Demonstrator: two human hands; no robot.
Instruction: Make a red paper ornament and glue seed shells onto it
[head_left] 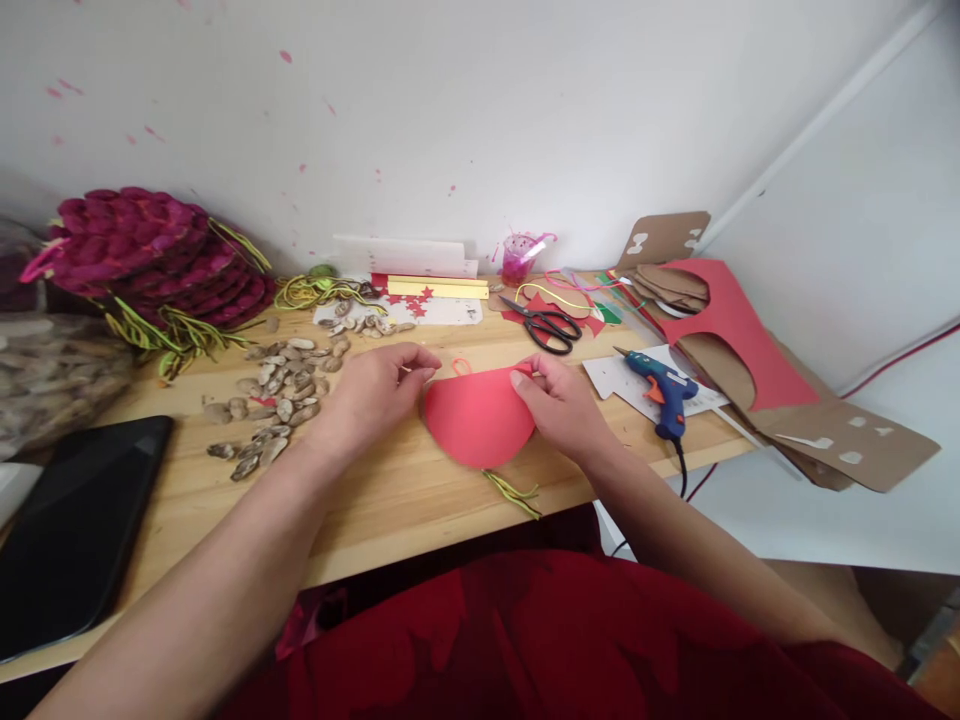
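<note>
A red half-round paper piece (pixel 478 417) lies on the wooden table (pixel 397 490) in front of me, with a thin red loop at its top and green-yellow strands (pixel 512 491) trailing from its lower edge. My left hand (pixel 371 390) pinches its upper left corner with curled fingers. My right hand (pixel 562 400) pinches the upper right corner. Both hands rest on the tabletop.
A blue glue gun (pixel 664 388) lies right of my right hand, black scissors (pixel 550 326) behind it. Several shells or seeds (pixel 277 400) are scattered to the left. A dark tablet (pixel 71 530) sits far left, magenta petal pieces (pixel 150 255) at back left, red card and cardboard (pixel 739 340) at right.
</note>
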